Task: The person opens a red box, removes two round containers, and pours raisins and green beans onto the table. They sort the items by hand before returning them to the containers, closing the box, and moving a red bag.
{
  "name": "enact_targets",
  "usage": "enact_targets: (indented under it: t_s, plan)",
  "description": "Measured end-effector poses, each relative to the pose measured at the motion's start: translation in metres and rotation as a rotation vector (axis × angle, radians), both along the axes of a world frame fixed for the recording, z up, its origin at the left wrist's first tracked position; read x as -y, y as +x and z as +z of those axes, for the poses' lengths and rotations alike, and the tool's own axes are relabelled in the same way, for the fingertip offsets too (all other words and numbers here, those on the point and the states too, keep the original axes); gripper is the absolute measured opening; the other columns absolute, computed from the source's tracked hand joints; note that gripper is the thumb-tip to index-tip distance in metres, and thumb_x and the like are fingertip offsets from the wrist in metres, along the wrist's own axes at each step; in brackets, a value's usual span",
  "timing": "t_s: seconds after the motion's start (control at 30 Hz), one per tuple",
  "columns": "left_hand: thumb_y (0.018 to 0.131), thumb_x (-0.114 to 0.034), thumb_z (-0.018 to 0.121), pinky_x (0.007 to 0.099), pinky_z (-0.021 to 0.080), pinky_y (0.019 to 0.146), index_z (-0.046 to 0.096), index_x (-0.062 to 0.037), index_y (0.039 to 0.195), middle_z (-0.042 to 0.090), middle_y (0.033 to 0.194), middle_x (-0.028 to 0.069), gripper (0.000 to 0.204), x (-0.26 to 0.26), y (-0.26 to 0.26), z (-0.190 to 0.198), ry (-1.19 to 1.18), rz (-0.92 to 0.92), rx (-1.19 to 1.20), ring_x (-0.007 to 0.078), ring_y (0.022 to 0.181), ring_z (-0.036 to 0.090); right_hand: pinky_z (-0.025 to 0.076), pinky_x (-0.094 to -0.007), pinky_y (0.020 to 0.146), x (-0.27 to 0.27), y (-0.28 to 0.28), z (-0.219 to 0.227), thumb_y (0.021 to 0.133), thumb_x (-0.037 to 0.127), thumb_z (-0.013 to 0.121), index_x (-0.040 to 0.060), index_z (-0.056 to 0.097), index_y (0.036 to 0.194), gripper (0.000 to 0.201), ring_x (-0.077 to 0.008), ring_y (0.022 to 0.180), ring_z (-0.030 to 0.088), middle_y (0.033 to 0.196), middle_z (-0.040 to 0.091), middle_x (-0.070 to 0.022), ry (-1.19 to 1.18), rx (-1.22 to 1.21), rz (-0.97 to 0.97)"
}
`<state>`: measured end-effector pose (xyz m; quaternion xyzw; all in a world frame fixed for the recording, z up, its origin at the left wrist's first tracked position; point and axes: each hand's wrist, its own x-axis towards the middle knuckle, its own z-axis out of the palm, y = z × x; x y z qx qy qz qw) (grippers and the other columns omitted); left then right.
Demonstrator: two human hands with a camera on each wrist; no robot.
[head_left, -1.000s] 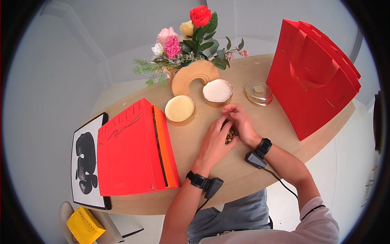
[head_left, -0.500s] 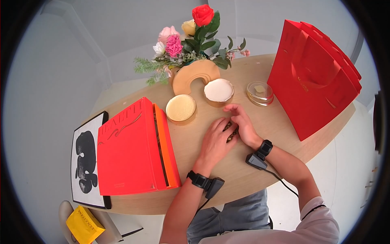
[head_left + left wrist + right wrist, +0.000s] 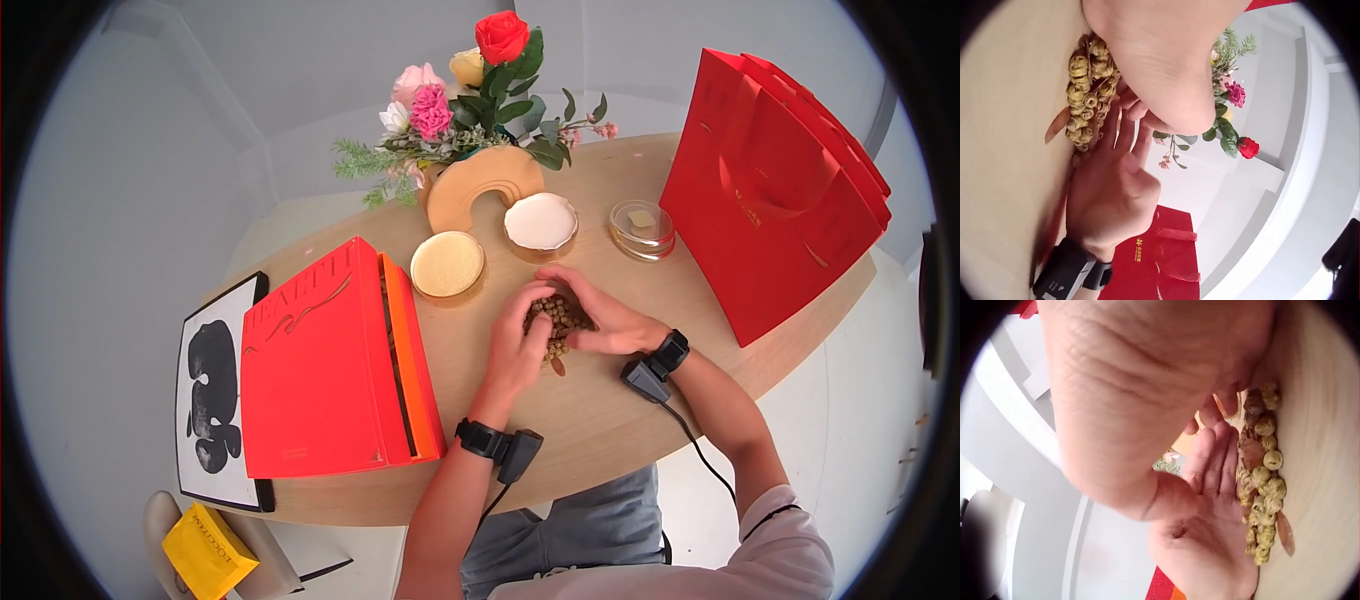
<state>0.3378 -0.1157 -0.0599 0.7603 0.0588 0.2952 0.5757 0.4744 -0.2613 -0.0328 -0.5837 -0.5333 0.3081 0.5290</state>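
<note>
A heap of small coiled, yellow-green dried herb pieces (image 3: 560, 316) lies on the wooden table. Reddish-brown flat flakes are mixed in, and one brown flake (image 3: 1285, 534) sticks out at the near edge. My left hand (image 3: 516, 345) cups the heap from the left, its palm turned inward and fingers fairly straight in the right wrist view. From the right my right hand (image 3: 618, 322) curves around it, the fingers extended toward the left fingers. Both hands touch the sides of the heap, and the far side of it is partly hidden behind them.
Beyond the hands stand a gold round tin (image 3: 447, 266), a white-topped tin (image 3: 541, 222) and a clear round dish (image 3: 641, 232). A large red box (image 3: 310, 370) lies at left on a framed picture (image 3: 210, 400). The red paper bag (image 3: 770, 200) stands at right; flowers (image 3: 430, 110) are behind.
My hands have drawn apart from their close overlap over the heap and now flank it. The right hand has turned, its wrist shifting right; more of the herb pieces shows.
</note>
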Motion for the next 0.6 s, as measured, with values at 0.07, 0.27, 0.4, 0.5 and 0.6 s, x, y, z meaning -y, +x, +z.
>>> enact_targets:
  t_s: [0.07,0.27,0.4,0.5,0.6]
  plan:
    - [0.095,-0.011,0.055,0.04,0.049,0.107,0.063,0.002,0.126,0.067,0.129,0.0186,0.034,-0.003,0.0,-0.003,-0.086,0.002,-0.005,0.03,0.122,0.064,0.035,-0.0451,0.123,0.004,-0.006,0.019,0.068,0.021,0.093,0.0,0.023,0.16,0.117,-0.0354,0.147,0.041,0.158,0.038,-0.0263,-0.089,0.191,0.038]
    - [0.1,-0.02,0.046,0.0397,0.035,0.12,0.047,0.0051,0.144,0.055,0.142,0.019,0.05,-0.001,0.0,0.001,-0.26,-0.044,0.036,0.0281,0.139,0.05,0.03,-0.0496,0.126,-0.004,-0.015,0.009,0.055,0.045,0.101,0.0014,0.027,0.159,0.135,-0.0478,0.149,0.035,0.165,0.027,-0.0314,0.019,0.628,-0.033]
    - [0.104,-0.03,0.047,0.0421,0.032,0.122,0.039,0.0036,0.15,0.048,0.15,0.0207,0.058,-0.004,0.006,-0.012,-0.339,-0.1,0.09,0.03,0.144,0.045,0.03,-0.0497,0.126,-0.009,-0.014,0.001,0.057,0.045,0.101,0.0012,0.028,0.159,0.133,-0.0471,0.152,0.032,0.165,0.027,-0.031,0.023,0.634,-0.059]
    - [0.106,-0.035,0.046,0.0422,0.032,0.122,0.034,0.0022,0.154,0.044,0.154,0.0204,0.062,-0.002,0.01,-0.016,-0.398,-0.14,0.113,0.0296,0.146,0.043,0.03,-0.0503,0.126,-0.013,-0.015,-0.003,0.059,0.046,0.1,0.0008,0.027,0.159,0.132,-0.0461,0.154,0.03,0.165,0.027,-0.0315,0.055,0.595,-0.085]
    - [0.107,-0.038,0.041,0.0415,0.032,0.123,0.03,0.0,0.157,0.041,0.155,0.0181,0.063,0.007,0.013,-0.016,-0.43,-0.119,0.112,0.0273,0.147,0.041,0.03,-0.0505,0.126,-0.016,-0.018,-0.004,0.061,0.045,0.1,0.0005,0.027,0.159,0.13,-0.0457,0.156,0.027,0.164,0.029,-0.0319,0.098,0.556,-0.079]
